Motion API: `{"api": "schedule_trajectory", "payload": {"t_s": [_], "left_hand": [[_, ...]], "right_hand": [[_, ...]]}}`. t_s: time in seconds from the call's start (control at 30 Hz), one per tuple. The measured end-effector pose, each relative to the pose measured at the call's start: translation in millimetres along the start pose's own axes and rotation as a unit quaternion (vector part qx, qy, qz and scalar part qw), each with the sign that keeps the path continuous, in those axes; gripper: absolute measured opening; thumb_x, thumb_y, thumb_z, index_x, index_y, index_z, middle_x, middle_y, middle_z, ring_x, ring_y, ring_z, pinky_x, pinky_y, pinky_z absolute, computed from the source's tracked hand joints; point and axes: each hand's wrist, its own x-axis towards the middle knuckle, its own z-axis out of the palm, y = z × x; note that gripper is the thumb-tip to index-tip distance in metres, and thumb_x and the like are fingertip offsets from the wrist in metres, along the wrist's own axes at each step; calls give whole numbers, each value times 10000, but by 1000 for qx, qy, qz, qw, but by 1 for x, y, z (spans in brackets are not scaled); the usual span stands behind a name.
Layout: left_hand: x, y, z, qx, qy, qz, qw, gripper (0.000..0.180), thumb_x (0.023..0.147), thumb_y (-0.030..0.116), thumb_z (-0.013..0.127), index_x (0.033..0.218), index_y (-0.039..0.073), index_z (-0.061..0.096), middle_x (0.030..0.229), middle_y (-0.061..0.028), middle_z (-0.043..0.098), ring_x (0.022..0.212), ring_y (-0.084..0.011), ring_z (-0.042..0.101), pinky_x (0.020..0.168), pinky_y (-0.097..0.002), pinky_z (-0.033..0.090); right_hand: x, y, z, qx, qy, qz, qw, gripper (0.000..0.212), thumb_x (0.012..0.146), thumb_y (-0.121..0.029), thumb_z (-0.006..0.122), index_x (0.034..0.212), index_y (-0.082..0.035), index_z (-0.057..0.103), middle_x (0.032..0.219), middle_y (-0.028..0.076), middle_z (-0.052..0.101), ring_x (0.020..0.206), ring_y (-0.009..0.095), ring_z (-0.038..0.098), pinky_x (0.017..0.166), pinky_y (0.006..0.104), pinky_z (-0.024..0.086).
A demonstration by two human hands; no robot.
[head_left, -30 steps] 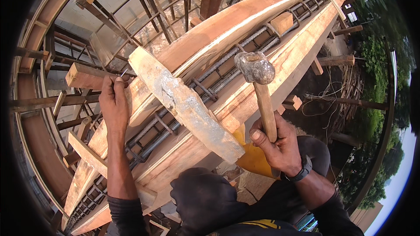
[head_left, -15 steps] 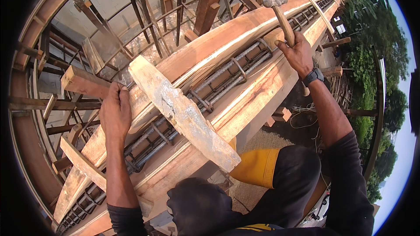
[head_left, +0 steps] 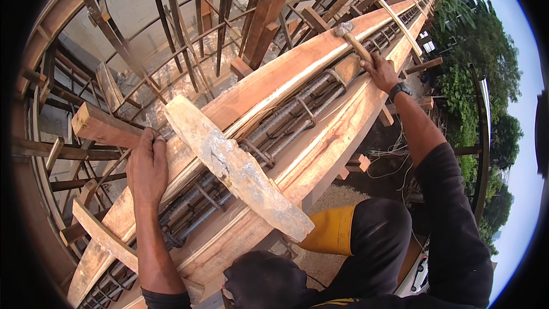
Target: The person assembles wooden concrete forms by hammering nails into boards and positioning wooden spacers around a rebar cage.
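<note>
My right hand [head_left: 382, 73] is closed round the wooden handle of a hammer [head_left: 355, 42]. The grey hammer head is over the far part of the formwork, whether touching cannot be told. At the outer left edge of the formwork board [head_left: 251, 88], beside the end of a square timber [head_left: 106, 127], is my left hand [head_left: 147, 166]. Its fingers are bent and pressed together, and what they grip is hidden. A rough, cement-stained plank [head_left: 234, 163] lies across both sides of the formwork. Between the boards runs a steel rebar cage [head_left: 297, 114].
Another short wood strip [head_left: 103, 234] crosses the form at lower left, and a thin batten [head_left: 400, 28] farther off. Upright posts [head_left: 271, 17] and scaffold timbers fill the left side. My bent knee [head_left: 380, 229] is beside the form. Trees [head_left: 480, 63] stand at right.
The hammer has come down and tilted flatter toward the form, with my right hand lower. My left hand stays by the square timber. The whole view has shifted slightly.
</note>
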Motion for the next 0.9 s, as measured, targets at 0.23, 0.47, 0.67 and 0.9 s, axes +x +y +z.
{"api": "schedule_trajectory", "payload": {"t_s": [0.23,0.47,0.67,0.9], "left_hand": [[2,-2,-8,18,-24,-16,999,269,996,274,473,1064,45,596,863,-290,661,902,-499,632,794,-565,462],[2,-7,-13,-9,-24,-20,999,266,1002,295,484,1030,42,561,916,-280,644,931,-500,615,782,-537,463],[-1,-7,-18,-1,-39,-34,999,276,994,303,482,1050,49,573,911,-284,656,936,-501,626,788,-556,466],[2,-1,-11,18,-40,-36,998,295,995,313,479,1075,52,591,907,-288,667,950,-501,634,807,-566,476]], "right_hand": [[-33,-118,-32,-106,-119,-18,987,414,948,-354,575,1248,-71,542,1182,204,671,1089,415,656,901,509,537],[6,-107,-22,-153,-173,-265,936,431,820,-119,680,1243,-116,595,1221,144,664,1052,392,672,856,506,550],[7,-116,-48,-204,-143,-310,917,476,761,-85,758,1218,-146,639,1212,91,678,1052,360,666,860,476,551],[-59,-143,-87,-54,-15,-330,942,467,881,-188,723,1322,-88,605,1207,118,672,1098,352,616,933,438,524]]}}
